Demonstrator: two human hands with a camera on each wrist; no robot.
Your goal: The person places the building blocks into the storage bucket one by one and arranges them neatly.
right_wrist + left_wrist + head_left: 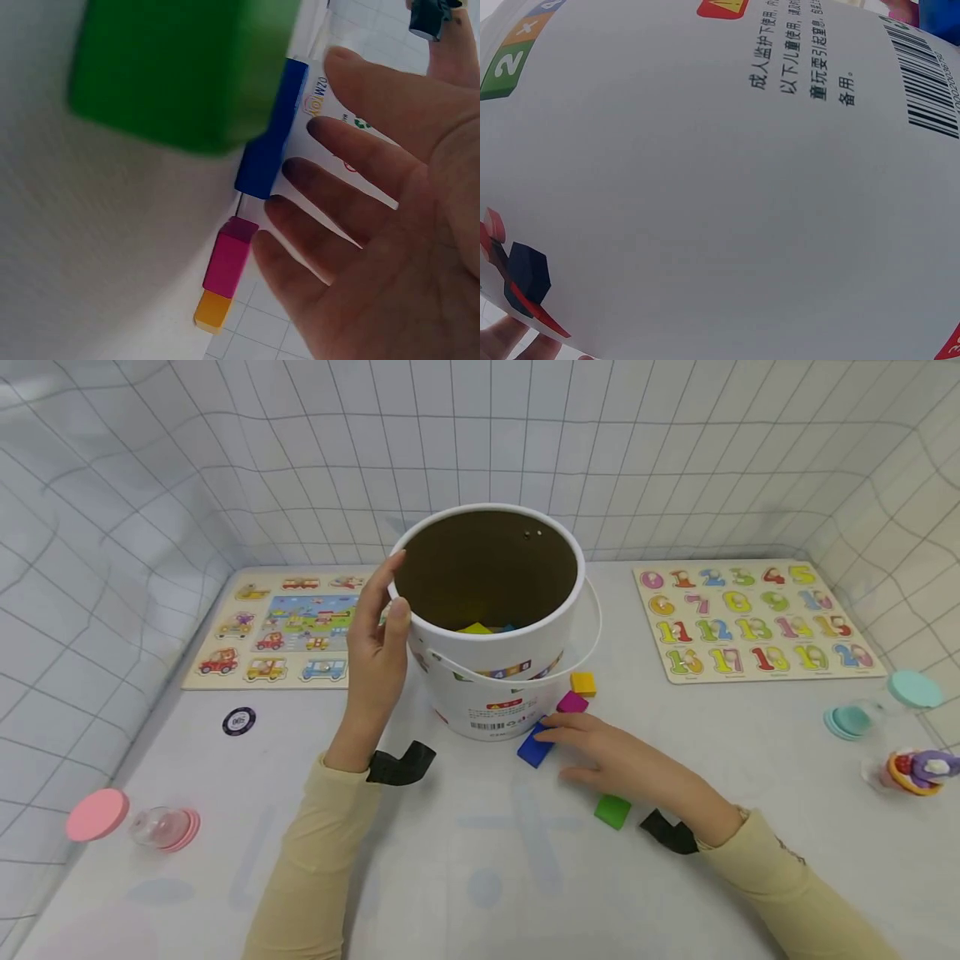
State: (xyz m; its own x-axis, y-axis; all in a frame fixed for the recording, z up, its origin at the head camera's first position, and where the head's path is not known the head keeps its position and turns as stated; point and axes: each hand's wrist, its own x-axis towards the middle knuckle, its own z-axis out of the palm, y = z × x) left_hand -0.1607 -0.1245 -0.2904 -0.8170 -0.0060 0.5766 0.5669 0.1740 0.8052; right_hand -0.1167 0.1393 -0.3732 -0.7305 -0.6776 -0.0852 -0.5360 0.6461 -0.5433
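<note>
A white bucket (495, 693) with printed sides and a thin handle stands at the centre, several coloured blocks partly visible inside. My left hand (378, 647) lies along its left side, fingertips and thumb at the rim. In the left wrist view, the bucket wall (705, 187) fills most of the frame and those fingers (502, 337) show at the lower left. My right hand (618, 756) reaches over the table with spread, slightly bent fingers, fingertips at a blue block (535, 747) beside the bucket's base. In the right wrist view, nothing sits between the fingers (322, 232).
Near the bucket lie a magenta block (572, 702), a yellow block (582, 684) and a green block (612, 812). A vehicle puzzle board (225, 643) lies left, a number puzzle board (757, 622) right. A poker chip (239, 721) and small pink and teal lidded toys flank the sides.
</note>
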